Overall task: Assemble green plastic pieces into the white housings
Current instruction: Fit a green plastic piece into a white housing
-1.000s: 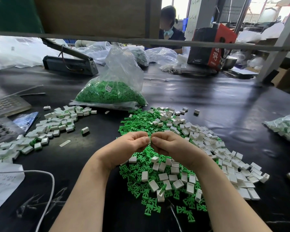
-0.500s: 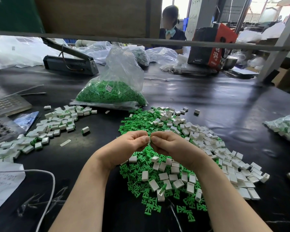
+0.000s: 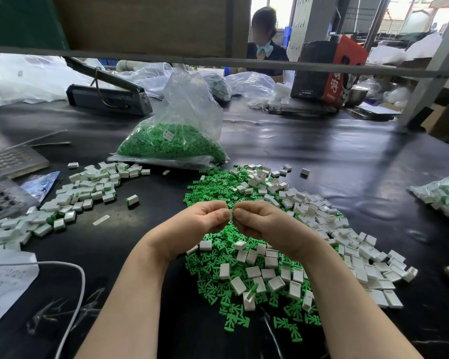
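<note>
A clear bag of green pieces (image 3: pixel 171 143) is sitting on the black worktable (image 3: pixel 335 161), and everything else is lying around it: behind it a dark heat sealer (image 3: pixel 109 95), crumpled plastic bags and a red-and-black carton (image 3: pixel 327 71), with another worker sitting past a grey rail (image 3: pixel 218 62) that is crossing the view. Left of the bag, finished white housings (image 3: pixel 88 187) are spreading in a loose band; in front of it a mixed heap of green plastic pieces (image 3: pixel 218 270) and empty white housings (image 3: pixel 322 224) is covering the shiny surface. Over that heap the left hand (image 3: pixel 200 224) and right hand (image 3: pixel 265 224) are meeting fingertip to fingertip, each with fingers curled, pinching a small part (image 3: pixel 232 213) between them; only a sliver of green is showing there, the rest being hidden by the fingers.
</note>
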Demonstrator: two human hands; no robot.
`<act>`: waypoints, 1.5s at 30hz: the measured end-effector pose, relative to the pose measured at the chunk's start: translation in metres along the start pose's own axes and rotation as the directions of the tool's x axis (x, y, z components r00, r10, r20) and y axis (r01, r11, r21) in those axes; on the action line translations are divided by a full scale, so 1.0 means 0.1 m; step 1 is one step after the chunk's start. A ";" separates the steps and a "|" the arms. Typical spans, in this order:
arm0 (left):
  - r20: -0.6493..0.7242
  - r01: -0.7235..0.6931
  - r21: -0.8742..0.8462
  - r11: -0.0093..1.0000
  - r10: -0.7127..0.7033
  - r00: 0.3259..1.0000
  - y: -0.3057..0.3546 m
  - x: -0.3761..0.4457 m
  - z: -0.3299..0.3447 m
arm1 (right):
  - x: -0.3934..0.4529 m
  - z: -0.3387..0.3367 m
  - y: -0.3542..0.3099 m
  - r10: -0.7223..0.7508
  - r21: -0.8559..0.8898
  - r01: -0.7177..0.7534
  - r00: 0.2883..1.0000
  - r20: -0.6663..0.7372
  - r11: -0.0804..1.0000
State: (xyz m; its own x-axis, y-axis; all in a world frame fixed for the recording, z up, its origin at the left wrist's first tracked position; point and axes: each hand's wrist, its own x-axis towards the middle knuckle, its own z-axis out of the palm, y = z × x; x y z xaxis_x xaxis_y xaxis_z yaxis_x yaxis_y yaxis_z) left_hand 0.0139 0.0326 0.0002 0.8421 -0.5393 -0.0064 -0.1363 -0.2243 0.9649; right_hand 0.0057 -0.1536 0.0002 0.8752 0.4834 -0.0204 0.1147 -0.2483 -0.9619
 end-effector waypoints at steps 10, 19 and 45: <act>-0.004 0.005 0.024 1.000 -0.004 1.000 -0.02 0.00 -0.01 | 0.00 0.00 -0.02 0.008 0.010 -0.008 1.000 0.003 1.000; -0.016 0.011 0.046 0.999 -0.011 1.000 -0.01 0.00 0.01 | -0.01 0.01 0.00 0.032 -0.079 -0.034 0.999 -0.032 0.996; -0.013 -0.007 0.103 0.995 0.008 1.000 -0.07 0.05 0.04 | 0.00 0.01 -0.01 0.059 -0.246 -0.069 0.997 -0.046 0.967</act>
State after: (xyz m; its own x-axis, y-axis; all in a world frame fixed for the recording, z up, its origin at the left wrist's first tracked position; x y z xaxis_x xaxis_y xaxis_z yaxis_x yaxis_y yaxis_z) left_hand 0.0170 0.0279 -0.0077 0.8475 -0.5307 0.0050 -0.1953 -0.3032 0.9327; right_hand 0.0051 -0.1521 0.0006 0.9012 0.4285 -0.0647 0.1662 -0.4797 -0.8615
